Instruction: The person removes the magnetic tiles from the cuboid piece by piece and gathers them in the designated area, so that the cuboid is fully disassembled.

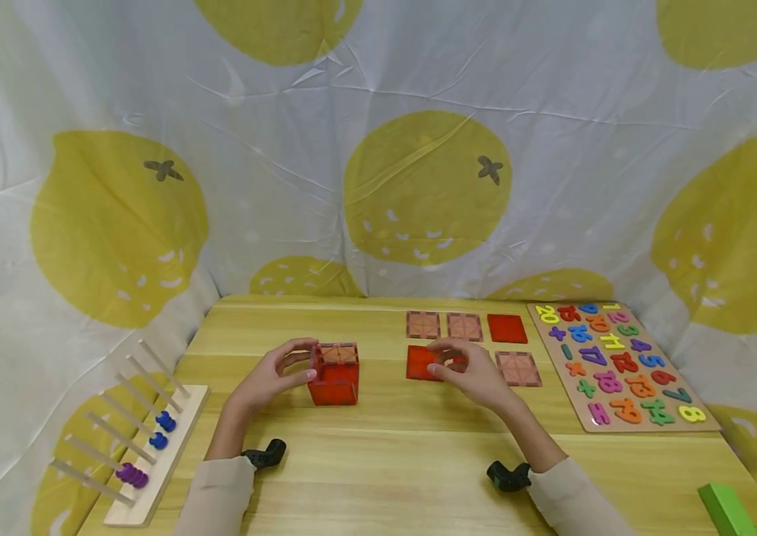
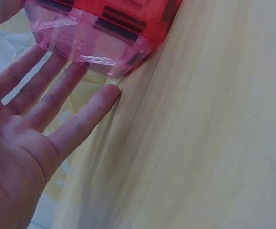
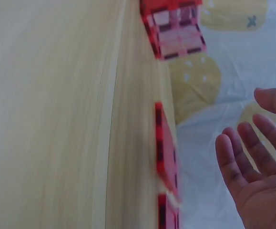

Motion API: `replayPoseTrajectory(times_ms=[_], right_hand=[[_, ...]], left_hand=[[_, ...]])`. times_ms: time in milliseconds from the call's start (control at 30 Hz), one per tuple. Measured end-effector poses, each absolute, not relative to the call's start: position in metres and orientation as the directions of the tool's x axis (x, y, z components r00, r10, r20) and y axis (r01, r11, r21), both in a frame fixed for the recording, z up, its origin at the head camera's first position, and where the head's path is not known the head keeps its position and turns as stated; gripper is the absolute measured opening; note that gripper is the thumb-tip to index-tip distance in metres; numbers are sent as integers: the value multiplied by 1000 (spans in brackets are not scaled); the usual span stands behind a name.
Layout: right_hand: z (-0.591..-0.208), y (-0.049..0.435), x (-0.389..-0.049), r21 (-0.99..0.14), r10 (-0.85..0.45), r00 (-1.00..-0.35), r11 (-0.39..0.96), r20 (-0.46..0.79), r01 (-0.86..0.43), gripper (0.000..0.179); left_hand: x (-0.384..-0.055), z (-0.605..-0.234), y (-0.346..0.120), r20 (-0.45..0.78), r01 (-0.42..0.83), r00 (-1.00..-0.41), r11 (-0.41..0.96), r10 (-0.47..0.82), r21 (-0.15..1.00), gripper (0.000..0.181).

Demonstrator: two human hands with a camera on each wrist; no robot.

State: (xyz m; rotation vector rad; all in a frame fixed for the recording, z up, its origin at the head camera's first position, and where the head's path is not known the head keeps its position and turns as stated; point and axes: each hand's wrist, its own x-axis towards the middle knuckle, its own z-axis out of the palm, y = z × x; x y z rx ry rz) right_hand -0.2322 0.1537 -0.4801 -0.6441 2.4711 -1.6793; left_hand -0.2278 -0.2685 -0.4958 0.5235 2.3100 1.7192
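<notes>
A small open-topped box of red and clear pinkish magnetic tiles point(image 1: 334, 385) stands left of centre on the wooden table. Around its left side lies my left hand point(image 1: 269, 377), thumb toward the near corner, fingers toward the back. The left wrist view has those fingers stretched out, their tips against a clear pink tile wall point(image 2: 80, 43). My right hand point(image 1: 476, 374) hovers over a flat red tile point(image 1: 420, 364), thumb and fingers apart. In the right wrist view this hand point(image 3: 259, 167) holds nothing, and tiles point(image 3: 166, 155) lie flat beside it.
Behind and beside the right hand lie two pale tiles point(image 1: 423, 325), a red tile point(image 1: 508, 328) and another pale tile point(image 1: 518, 368). A number puzzle board point(image 1: 575, 372) is at the right, a green block point(image 1: 726, 511) near the front. A wooden bead counter point(image 1: 177, 424) stands at the left.
</notes>
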Motion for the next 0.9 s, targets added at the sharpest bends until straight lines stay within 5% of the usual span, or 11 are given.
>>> replayPoseTrajectory(times_ms=[900], right_hand=[[-487,38,-223,-915,-569,-812,244,133,-321,43]], left_hand=[[-231,-499,-266,34,141,-916,242,399,960,56]])
